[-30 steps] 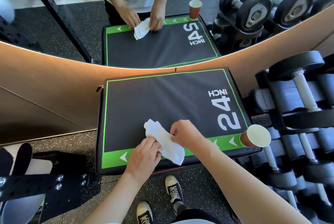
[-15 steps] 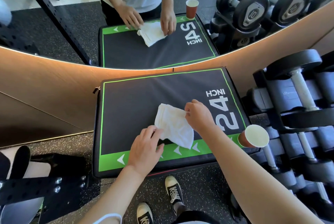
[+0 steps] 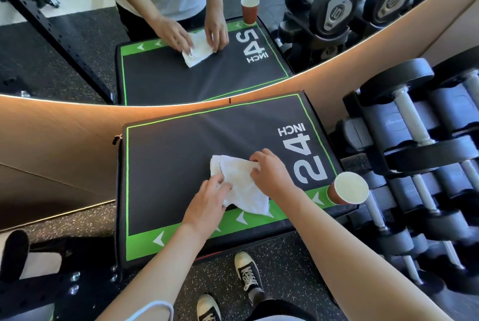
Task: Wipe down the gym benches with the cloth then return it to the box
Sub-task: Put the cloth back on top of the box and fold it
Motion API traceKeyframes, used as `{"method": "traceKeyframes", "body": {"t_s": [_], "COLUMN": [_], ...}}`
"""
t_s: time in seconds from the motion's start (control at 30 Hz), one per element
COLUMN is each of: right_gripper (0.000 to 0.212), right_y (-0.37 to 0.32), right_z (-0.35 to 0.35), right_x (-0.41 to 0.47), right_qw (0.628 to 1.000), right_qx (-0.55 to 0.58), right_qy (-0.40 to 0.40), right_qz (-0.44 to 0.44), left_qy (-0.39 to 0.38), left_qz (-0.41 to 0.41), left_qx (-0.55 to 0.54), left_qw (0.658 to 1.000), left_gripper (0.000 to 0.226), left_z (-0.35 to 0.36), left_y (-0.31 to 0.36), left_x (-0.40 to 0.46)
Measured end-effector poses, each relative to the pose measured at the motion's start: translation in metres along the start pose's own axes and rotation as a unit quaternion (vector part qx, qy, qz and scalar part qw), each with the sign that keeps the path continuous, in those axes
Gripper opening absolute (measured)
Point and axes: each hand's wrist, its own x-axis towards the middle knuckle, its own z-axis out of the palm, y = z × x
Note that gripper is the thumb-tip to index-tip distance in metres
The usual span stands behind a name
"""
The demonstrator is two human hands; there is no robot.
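left hand (image 3: 207,204) pinching white cloth (image 3: 239,183), right hand (image 3: 269,173) gripping its far edge, on padded box (image 3: 168,165)

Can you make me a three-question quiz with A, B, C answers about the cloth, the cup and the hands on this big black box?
1. Where does the brown paper cup stand?
A. near right corner of the black green-edged padded box
B. far left corner
C. floor

2. What colour is the crumpled cloth?
A. blue
B. white
C. red

3. What are the hands doing?
A. hanging free
B. lifting the cup
C. both holding the cloth

Answers: 1 A, it sits beside the 24; 2 B, plainly white; 3 C, left hand and right hand both have a grip on it.
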Motion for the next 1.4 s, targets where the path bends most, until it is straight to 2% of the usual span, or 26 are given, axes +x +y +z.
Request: {"method": "traceKeyframes", "body": {"t_s": [0.17, 0.27, 0.4, 0.6, 0.67, 0.77, 0.87, 0.97, 1.1, 1.23, 1.4], "right_gripper": [0.027, 0.029, 0.031, 0.026, 0.025, 0.038, 0.048, 0.054, 0.067, 0.081, 0.084], "right_y": [-0.006, -0.022, -0.033, -0.025, -0.019, -0.004, 0.012, 0.018, 0.010, 0.002, -0.009], "right_z": [-0.004, 0.007, 0.021, 0.021, 0.026, 0.030, 0.023, 0.020, 0.027, 0.035, 0.039], "right_x": [0.006, 0.006, 0.003, -0.025, -0.038, -0.046, -0.047, -0.047, -0.041, -0.030, -0.013], "right_qw": [0.999, 0.998, 0.997, 0.979, 0.976, 0.973, 0.970, 0.967, 0.963, 0.960, 0.956], "right_qx": [0.024, 0.014, -0.003, -0.033, -0.026, -0.049, -0.083, -0.120, -0.151, -0.167, -0.169], "right_qy": [0.030, 0.009, 0.002, 0.090, 0.057, -0.035, -0.057, -0.069, -0.086, -0.128, -0.140], "right_qz": [-0.032, -0.062, -0.076, -0.180, -0.210, -0.222, -0.221, -0.216, -0.207, -0.187, -0.192], "left_qy": [0.030, 0.018, 0.011, 0.145, 0.099, -0.009, -0.042, -0.051, -0.011, -0.005, 0.004], "left_qz": [-0.044, -0.066, -0.055, -0.010, 0.002, -0.027, -0.022, -0.023, -0.055, -0.073, -0.080], "left_qx": [-0.073, -0.069, -0.070, -0.009, -0.005, 0.055, 0.096, 0.088, 0.059, 0.035, 0.031], "left_qw": [0.996, 0.995, 0.996, 0.989, 0.995, 0.998, 0.994, 0.995, 0.997, 0.997, 0.996], "left_gripper": [0.040, 0.044, 0.044, 0.025, 0.028, 0.057, 0.066, 0.064, 0.059, 0.059, 0.060], "left_z": [-0.006, -0.006, -0.008, -0.020, -0.016, -0.002, 0.007, 0.009, 0.009, 0.015, 0.012], "left_y": [0.002, -0.007, -0.017, -0.006, -0.001, -0.010, -0.034, -0.042, -0.031, -0.031, -0.052], "left_x": [-0.011, -0.033, -0.058, -0.044, -0.032, -0.030, -0.040, -0.046, -0.040, -0.038, -0.032]}}
